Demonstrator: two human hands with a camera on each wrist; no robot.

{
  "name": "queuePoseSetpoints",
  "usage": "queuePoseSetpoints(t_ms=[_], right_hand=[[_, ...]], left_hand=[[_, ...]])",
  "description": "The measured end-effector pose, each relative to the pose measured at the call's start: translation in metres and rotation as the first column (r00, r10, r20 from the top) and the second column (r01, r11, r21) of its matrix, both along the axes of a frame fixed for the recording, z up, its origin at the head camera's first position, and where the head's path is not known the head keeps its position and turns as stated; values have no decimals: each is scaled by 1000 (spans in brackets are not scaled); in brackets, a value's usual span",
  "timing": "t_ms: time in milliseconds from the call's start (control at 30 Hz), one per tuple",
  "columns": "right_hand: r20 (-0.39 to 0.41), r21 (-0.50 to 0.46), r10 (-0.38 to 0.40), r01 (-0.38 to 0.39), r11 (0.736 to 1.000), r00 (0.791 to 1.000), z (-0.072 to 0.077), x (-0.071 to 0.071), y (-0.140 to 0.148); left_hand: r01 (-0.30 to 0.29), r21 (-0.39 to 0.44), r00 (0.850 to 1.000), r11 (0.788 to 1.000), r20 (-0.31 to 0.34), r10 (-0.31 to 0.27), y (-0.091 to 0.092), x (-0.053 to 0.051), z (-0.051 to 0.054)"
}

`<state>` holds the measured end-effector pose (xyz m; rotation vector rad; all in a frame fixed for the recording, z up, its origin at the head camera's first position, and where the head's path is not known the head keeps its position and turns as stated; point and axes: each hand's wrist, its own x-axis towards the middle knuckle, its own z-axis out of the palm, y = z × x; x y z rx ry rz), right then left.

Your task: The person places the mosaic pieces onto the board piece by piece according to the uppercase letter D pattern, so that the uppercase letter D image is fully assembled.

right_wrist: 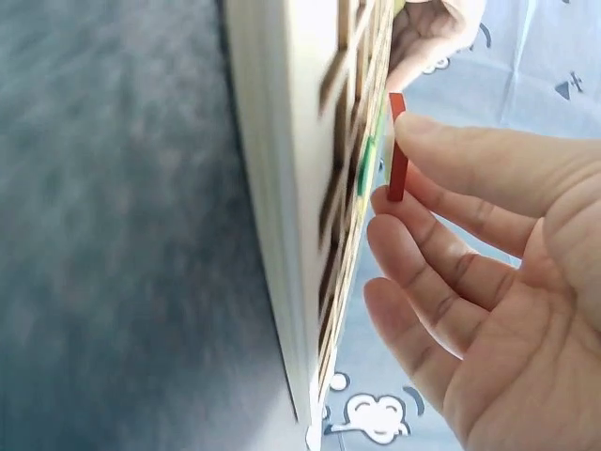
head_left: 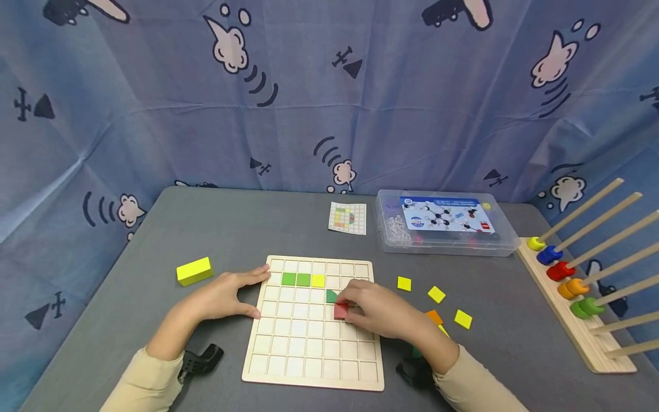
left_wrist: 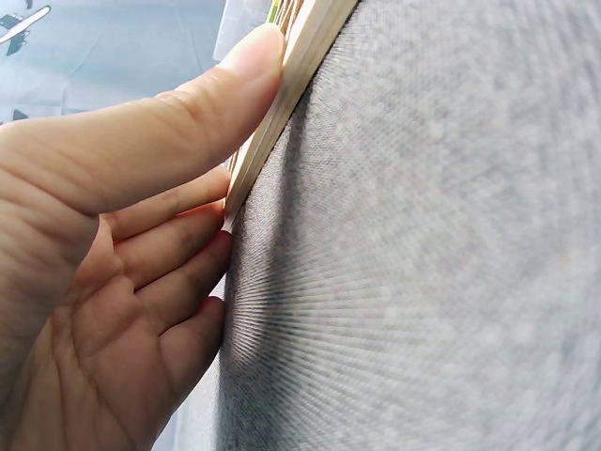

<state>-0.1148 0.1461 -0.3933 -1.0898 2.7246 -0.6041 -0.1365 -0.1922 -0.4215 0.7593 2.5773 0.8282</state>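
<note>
My right hand point(head_left: 378, 309) pinches a red square tile point(head_left: 341, 311) over the right part of the wooden grid board point(head_left: 288, 364). In the right wrist view, the red tile point(right_wrist: 398, 150) stands edge-on between thumb and fingers, a little off the board's surface. A green piece point(head_left: 331, 296) with a curved edge lies in a cell just behind it. Two green squares point(head_left: 296, 278) and a yellow square point(head_left: 318, 280) sit in a row near the board's back. My left hand point(head_left: 226, 294) touches the board's left edge with thumb and fingertips, fingers extended.
Several yellow tiles point(head_left: 436, 294) and an orange one point(head_left: 434, 317) lie right of the board, partly behind my right forearm. A yellow block point(head_left: 194, 272) is at left. Behind are a pattern card point(head_left: 348, 218) and a clear plastic case point(head_left: 443, 223); a peg rack point(head_left: 576, 309) stands far right.
</note>
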Motion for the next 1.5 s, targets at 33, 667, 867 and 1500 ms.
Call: queuePoseSetpoints(t_ms=[33, 667, 867, 1500], right_hand=[[-2, 7, 4, -4, 1000, 1000, -1, 0, -2], [-124, 61, 41, -34, 998, 991, -8, 1, -18], [-81, 37, 31, -28, 999, 996, -7, 2, -15], [147, 52, -148, 142, 989, 978, 11, 20, 54]], left_hand=[[0, 1, 1000, 1000, 1, 0, 0, 0, 0], [-5, 12, 1000, 1000, 18, 5, 1, 0, 3], [0, 4, 1000, 1000, 9, 0, 1, 0, 2], [-7, 4, 1000, 1000, 24, 7, 1, 2, 3]])
